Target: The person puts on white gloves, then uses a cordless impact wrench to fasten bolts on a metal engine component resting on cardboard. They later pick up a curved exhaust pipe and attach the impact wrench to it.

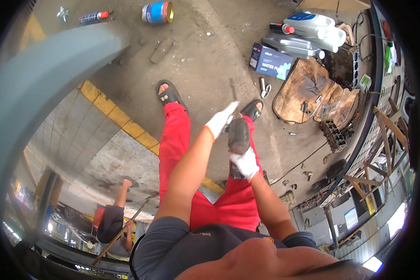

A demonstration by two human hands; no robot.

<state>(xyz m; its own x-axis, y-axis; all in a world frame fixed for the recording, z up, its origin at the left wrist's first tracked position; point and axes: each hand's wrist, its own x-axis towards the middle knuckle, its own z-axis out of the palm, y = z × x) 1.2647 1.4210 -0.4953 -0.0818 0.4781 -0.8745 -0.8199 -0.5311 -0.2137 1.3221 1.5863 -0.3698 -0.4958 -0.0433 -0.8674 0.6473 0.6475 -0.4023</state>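
Face [245,257] foremost — right hand [245,162] clamped on a dark block [239,134], left hand [220,122] near a blurred rod [233,88], its grip unclear.

The grey, stained floor [219,51] carries a blue tin [157,12], a spray can [91,18] and a blue box [270,60]. A stained brown sheet [295,91] lies beside the box.
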